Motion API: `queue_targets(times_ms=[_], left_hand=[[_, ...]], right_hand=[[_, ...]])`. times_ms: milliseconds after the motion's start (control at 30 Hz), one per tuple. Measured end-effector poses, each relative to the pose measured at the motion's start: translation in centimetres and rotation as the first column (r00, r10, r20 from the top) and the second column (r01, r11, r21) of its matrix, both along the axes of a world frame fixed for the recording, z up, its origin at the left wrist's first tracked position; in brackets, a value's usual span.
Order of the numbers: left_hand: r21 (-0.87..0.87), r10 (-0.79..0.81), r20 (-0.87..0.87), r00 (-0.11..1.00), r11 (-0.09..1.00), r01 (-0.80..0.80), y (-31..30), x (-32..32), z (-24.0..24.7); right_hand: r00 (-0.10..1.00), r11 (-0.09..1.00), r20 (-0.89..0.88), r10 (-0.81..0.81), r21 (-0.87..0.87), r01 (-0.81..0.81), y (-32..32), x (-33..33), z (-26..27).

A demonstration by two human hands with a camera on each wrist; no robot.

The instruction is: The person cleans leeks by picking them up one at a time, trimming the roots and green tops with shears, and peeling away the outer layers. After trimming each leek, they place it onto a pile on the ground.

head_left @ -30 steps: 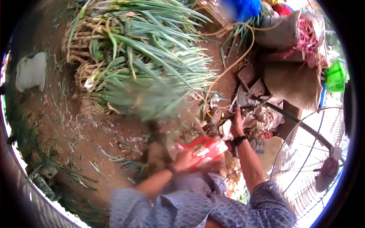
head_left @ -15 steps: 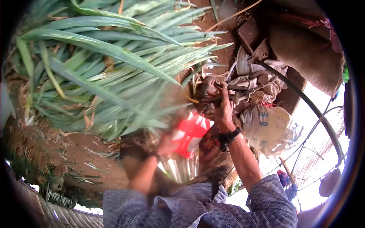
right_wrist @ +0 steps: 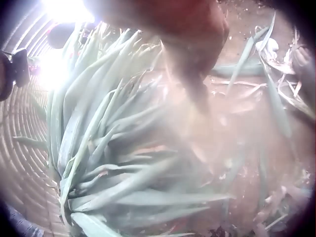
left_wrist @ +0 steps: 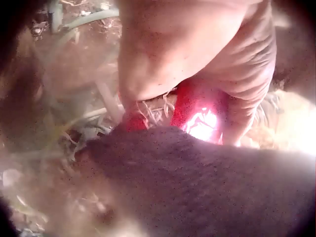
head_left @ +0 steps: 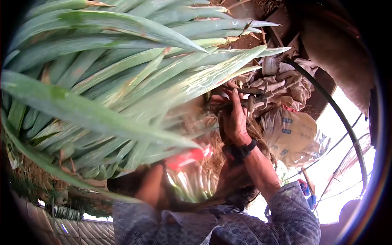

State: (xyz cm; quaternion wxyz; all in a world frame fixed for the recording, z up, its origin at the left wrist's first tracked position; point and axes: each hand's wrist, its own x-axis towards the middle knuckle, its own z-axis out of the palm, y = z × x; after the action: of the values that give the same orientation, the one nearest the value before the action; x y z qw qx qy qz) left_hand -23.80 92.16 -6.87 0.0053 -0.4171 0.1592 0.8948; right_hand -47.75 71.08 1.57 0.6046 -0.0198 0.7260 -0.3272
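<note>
In the head view, the left forearm [head_left: 150, 187] reaches toward a red and white plastic wrap [head_left: 188, 157] around pale stalks [head_left: 192, 183]; long green leaves partly hide that hand. In the left wrist view, the left hand [left_wrist: 197, 54] grips the red plastic [left_wrist: 186, 106], its digits on both sides. The right hand [head_left: 235, 118], with a black watch above it, is beside a dark bar [head_left: 250, 91], at least one finger extended. Blur leaves its hold unclear. The right wrist view has the right hand [right_wrist: 182, 39] above soil, right of green leaves [right_wrist: 94, 133].
A large heap of leafy stalks [head_left: 102, 69] fills the upper left. Crumpled cloth [head_left: 288, 87], a printed yellowish bag [head_left: 290, 132] and a curved dark pole [head_left: 341, 114] are on the right. A brown sack [head_left: 337, 61] stands behind them.
The head view has come closer to the leaves, which now cover more of the left hand and red plastic. The right hand has moved slightly down from the dark bar.
</note>
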Motion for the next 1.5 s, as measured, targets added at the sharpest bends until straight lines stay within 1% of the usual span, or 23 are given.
queue_targets(times_ms=[100, 133, 200, 300, 333, 500, 733, 800, 867, 900, 933, 967, 1000, 1033, 1100, 1167, 1200, 1267, 1300, 1333, 1367, 1433, 1500], left_hand=[[-0.022, -0.032, -0.002, 0.999, 0.999, 0.032, -1.4, -0.1, -2.6], [-0.037, -0.049, 0.0, 0.999, 0.998, 0.049, -1.6, -0.2, -3.3], [-0.076, -0.08, -0.003, 0.997, 0.994, 0.079, -1.6, -0.2, -4.3], [-0.158, -0.144, -0.005, 0.99, 0.977, 0.142, -1.3, -0.3, -6.2], [-0.196, -0.172, -0.011, 0.985, 0.966, 0.167, -1.9, -0.5, -7.0], [-0.361, -0.393, -0.038, 0.919, 0.863, 0.354, -1.8, -2.0, -10.2], [-0.691, -0.755, -0.001, 0.655, 0.474, 0.546, -1.4, -6.8, -12.7], [-0.809, -0.811, 0.052, 0.582, 0.308, 0.501, -2.0, -8.9, -12.2], [-0.904, -0.836, 0.125, 0.535, 0.127, 0.409, -2.8, -10.4, -11.0], [-0.936, -0.794, 0.187, 0.579, 0.035, 0.349, -3.9, -10.7, -10.2], [-0.951, -0.723, 0.236, 0.649, -0.033, 0.309, -5.4, -11.1, -8.7], [-0.957, -0.626, 0.269, 0.732, -0.085, 0.279, -6.8, -11.3, -6.7], [-0.959, -0.493, 0.27, 0.827, -0.061, 0.276, -8.2, -12.0, -2.4], [-0.964, -0.349, 0.26, 0.9, -0.033, 0.266, -9.7, -12.7, 1.8], [-0.982, -0.077, 0.175, 0.981, 0.053, 0.18, -10.8, -13.1, 9.6], [-0.99, 0.163, 0.046, 0.986, 0.141, 0.023, -11.5, -12.6, 15.9], [-0.994, 0.261, -0.025, 0.965, 0.099, -0.052, -11.5, -12.8, 16.9], [-0.982, 0.431, -0.174, 0.885, -0.005, -0.191, -11.4, -13.6, 18.5], [-0.987, 0.423, -0.157, 0.893, -0.028, -0.16, -12.5, -14.0, 17.6], [-0.986, 0.35, -0.134, 0.927, -0.142, -0.09, -15.0, -14.8, 14.6], [-0.97, 0.28, -0.089, 0.956, -0.242, -0.019, -17.7, -15.5, 10.5], [-0.996, 0.294, 0.033, 0.955, -0.067, 0.055, -16.7, -15.3, 12.6], [-0.938, 0.344, -0.33, 0.879, -0.015, -0.346, -16.0, -16.4, 13.0]], right_hand=[[0.998, 0.998, 0.031, -0.049, 0.037, 0.047, -0.8, -0.8, -1.8], [0.977, 0.989, 0.17, -0.127, 0.099, 0.111, -1.4, -1.2, -2.0], [0.945, 0.99, 0.295, -0.139, 0.013, 0.141, -4.0, -0.3, -1.2], [0.886, 0.957, 0.36, -0.291, 0.102, 0.272, -7.2, 0.6, 0.9], [0.876, 0.959, 0.421, -0.236, -0.046, 0.28, -7.9, 1.1, 1.3], [0.925, 0.973, 0.38, 0.011, -0.216, 0.077, -10.2, 0.6, 1.2], [0.963, 0.896, 0.235, 0.129, -0.444, -0.011, -11.4, 1.2, 1.8], [0.973, 0.74, 0.142, 0.18, -0.671, -0.04, -10.7, 1.0, 0.2], [0.963, 0.643, -0.032, 0.268, -0.738, -0.204, -9.6, 0.1, 0.8], [0.9, 0.572, -0.208, 0.383, -0.712, -0.408, -9.1, -1.3, 0.0], [0.92, 0.43, -0.308, 0.241, -0.816, -0.386, -8.1, -1.2, -1.1], [0.908, 0.52, -0.278, 0.312, -0.75, -0.409, -6.6, -1.4, 2.5], [0.829, 0.531, -0.318, 0.461, -0.65, -0.544, -6.2, -3.0, 1.6], [0.81, 0.448, -0.369, 0.456, -0.691, -0.567, -5.4, -3.7, 1.7], [0.731, 0.465, -0.345, 0.588, -0.595, -0.655, -2.8, -5.3, 5.9], [0.732, 0.346, -0.36, 0.579, -0.704, -0.62, -0.4, -6.3, 7.5], [0.731, 0.283, -0.362, 0.578, -0.751, -0.596, 0.4, -6.5, 7.9], [0.641, 0.259, -0.542, 0.543, -0.619, -0.742, 1.3, -5.9, 9.8], [0.619, 0.281, -0.485, 0.618, -0.599, -0.75, 2.5, -5.8, 11.1], [0.611, 0.081, -0.635, 0.472, -0.659, -0.748, 2.4, -5.6, 9.4], [0.556, 0.024, -0.696, 0.455, -0.614, -0.789, 2.0, -6.0, 8.5], [0.435, -0.05, -0.772, 0.464, -0.513, -0.857, 2.3, -6.3, 8.8], [0.283, -0.116, -0.806, 0.52, -0.395, -0.911, 3.5, -6.9, 13.5]])
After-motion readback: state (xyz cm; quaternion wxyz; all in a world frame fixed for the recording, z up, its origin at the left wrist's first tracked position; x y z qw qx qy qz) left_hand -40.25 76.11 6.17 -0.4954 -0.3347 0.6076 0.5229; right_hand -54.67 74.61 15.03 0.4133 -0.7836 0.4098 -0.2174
